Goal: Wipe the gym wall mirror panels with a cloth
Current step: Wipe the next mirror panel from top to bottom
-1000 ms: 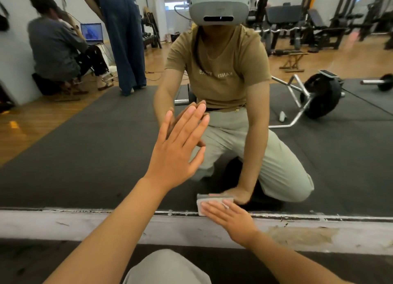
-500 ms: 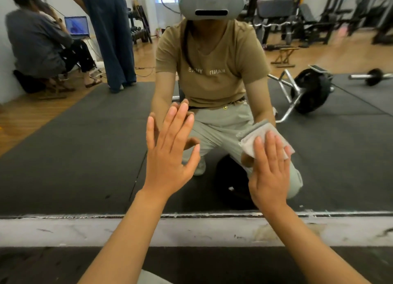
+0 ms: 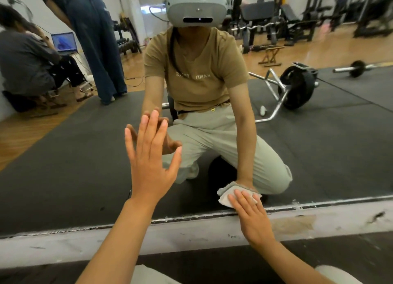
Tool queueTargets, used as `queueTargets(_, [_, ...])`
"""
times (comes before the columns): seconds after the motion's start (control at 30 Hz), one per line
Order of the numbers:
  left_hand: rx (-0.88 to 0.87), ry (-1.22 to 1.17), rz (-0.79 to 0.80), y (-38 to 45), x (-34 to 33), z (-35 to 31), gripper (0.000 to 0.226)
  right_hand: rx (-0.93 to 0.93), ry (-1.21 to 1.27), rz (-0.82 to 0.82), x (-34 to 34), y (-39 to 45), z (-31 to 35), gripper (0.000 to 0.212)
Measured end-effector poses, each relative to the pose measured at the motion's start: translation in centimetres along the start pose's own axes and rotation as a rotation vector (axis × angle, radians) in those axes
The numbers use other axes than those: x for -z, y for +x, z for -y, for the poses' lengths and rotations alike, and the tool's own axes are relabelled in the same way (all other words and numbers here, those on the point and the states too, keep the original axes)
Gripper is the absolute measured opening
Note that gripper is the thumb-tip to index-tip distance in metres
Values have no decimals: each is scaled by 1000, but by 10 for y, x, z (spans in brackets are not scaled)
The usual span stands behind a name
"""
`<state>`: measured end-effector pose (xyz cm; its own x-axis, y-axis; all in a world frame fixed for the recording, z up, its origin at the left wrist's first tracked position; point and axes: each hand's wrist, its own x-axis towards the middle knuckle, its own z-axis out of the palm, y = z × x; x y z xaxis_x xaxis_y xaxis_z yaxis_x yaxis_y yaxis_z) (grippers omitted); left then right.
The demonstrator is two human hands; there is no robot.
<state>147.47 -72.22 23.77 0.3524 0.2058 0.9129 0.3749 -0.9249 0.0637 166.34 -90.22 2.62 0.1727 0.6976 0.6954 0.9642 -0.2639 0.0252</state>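
Your left hand [image 3: 152, 164] lies flat against the large glass wall mirror panel [image 3: 63, 166], fingers straight and spread, palm on the glass and holding nothing; its reflection meets it fingertip to fingertip. Your right hand [image 3: 252, 217] presses the small folded pale grey cloth [image 3: 225, 197] against the glass at the mirror's bottom edge, just above the scuffed white painted ledge [image 3: 191, 234] that runs below the panel. That grip is flat, not pinching: the fingers are straight and close together over the cloth, whose left part sticks out past your fingertips. The two hands are well apart, the left one higher on the panel, the right one low by the ledge.

In the reflection you kneel on the dark rubber gym floor mat [image 3: 340, 147], wearing a grey headset [image 3: 196, 6], a tan T-shirt and light trousers. Behind you in the mirror a black weight plate on a chrome bar frame [image 3: 299, 90] rests on the mat toward the right edge, and an open laptop [image 3: 63, 42] glows near the left edge beside a seated person.
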Motion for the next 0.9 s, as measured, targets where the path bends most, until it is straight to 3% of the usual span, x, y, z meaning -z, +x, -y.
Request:
queueTargets(0.13, [50, -28, -3, 1, -2, -6, 63, -193, 206, -323, 54, 86, -2, 65])
queueTargets(0.3, [58, -30, 29, 1, 2, -10, 65, -454, 390, -541, 95, 132, 2, 56])
queueTargets(0.4, [56, -24, 35, 1, 3, -10, 65, -549, 418, -505, 61, 98, 9, 58])
queueTargets(0.5, [50, -20, 36, 1, 2, -11, 65, -786, 467, -404, 12, 37, 24, 61])
queueTargets(0.6, [48, -7, 45, 0, 2, -10, 66, -1059, 584, -369, -17, 6, 35, 84])
queueTargets(0.73, [54, -17, 47, -1, 1, -10, 66, -1122, 613, -436, -14, 28, 46, 91])
queueTargets(0.9, [52, -14, 50, -2, -2, -8, 67, -759, 511, -698, 40, 99, 17, 59])
